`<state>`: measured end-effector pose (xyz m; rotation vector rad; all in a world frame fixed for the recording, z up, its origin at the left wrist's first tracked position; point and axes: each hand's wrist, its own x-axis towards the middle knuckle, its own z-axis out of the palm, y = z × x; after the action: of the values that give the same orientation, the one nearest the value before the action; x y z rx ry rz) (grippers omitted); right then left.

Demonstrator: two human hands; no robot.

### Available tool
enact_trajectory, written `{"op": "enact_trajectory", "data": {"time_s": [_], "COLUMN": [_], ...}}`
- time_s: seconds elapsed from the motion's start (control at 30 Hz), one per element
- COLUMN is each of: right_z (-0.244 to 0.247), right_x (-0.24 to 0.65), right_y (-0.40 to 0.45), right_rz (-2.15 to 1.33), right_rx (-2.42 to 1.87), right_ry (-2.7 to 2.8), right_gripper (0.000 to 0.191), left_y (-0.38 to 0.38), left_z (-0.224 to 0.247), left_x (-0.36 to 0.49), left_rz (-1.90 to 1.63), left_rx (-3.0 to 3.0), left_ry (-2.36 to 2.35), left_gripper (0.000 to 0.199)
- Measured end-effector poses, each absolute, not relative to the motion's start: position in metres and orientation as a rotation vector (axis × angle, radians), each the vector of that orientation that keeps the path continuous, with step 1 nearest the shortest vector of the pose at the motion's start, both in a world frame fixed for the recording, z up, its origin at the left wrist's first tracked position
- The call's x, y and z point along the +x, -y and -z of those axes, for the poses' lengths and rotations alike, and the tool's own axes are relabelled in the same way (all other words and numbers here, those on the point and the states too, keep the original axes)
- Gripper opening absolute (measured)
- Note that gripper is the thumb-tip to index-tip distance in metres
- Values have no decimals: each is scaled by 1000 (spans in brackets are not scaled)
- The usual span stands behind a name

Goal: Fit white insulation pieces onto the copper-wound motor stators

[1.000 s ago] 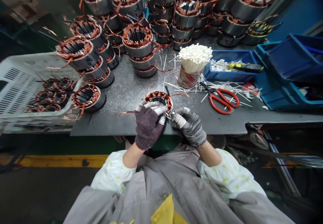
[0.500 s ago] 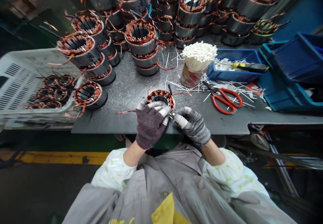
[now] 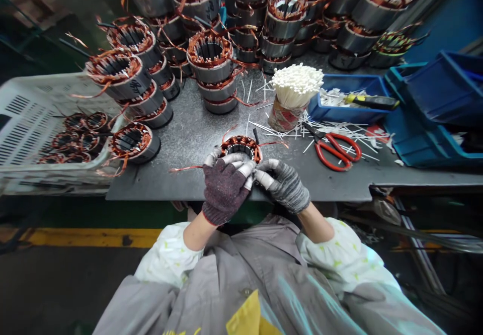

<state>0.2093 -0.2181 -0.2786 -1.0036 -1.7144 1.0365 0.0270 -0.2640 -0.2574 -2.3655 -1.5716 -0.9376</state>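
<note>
A small motor stator (image 3: 241, 143) with copper windings lies near the table's front edge. Its front part is hidden behind my hands. My left hand (image 3: 227, 181), in a dark purple knit glove with white-wrapped fingertips, is closed around the stator's near side. My right hand (image 3: 285, 183), in a grey knit glove, has its fingers pinched together at the stator's right front, touching the left fingertips. What the pinch holds is too small and covered to name. Loose copper leads (image 3: 188, 168) stick out from the stator, with a short black sleeve (image 3: 255, 135) at its back right.
Stacked stators (image 3: 211, 73) fill the back and left. A white basket (image 3: 22, 139) holds smaller coils. To the right are a cup of white sticks (image 3: 296, 93), red-handled scissors (image 3: 337, 151), scattered sticks (image 3: 279, 130), a blue bin (image 3: 350, 113) with a yellow-black knife (image 3: 372, 101), and teal bins (image 3: 418, 139).
My right hand has moved slightly left, bringing its fingertips against the stator and left fingers. The left hand stays on the stator, nearly unmoved.
</note>
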Motion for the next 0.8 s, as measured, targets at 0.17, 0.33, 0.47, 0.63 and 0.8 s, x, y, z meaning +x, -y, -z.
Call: {"op": "enact_trajectory", "data": {"time_s": [0.17,0.33,0.47,0.63,0.8], "right_z": [276,274,277,278,262], "right_x": [212,212,211,215,216], "right_y": [217,217,216,209,209], "right_rz": [-1113,-1069,-1096,-773,-399], "right_rx": [-973,-945,-926,-920,-799], "right_ry": [1670,1715,1759,2059,2309], "right_gripper": [12,9,10,19,31], "left_y": [266,267,266,266,268], "left_z": [259,257,256,256,259], "left_x": [27,28,29,25,21], "left_rz": [961,954,972,1089,1152], "left_rx": [-2351,-2342,-2320,-2342,-2406], "left_ry": [1569,1555,1523,1449,1469], "left_gripper": [25,26,26,27,22]}}
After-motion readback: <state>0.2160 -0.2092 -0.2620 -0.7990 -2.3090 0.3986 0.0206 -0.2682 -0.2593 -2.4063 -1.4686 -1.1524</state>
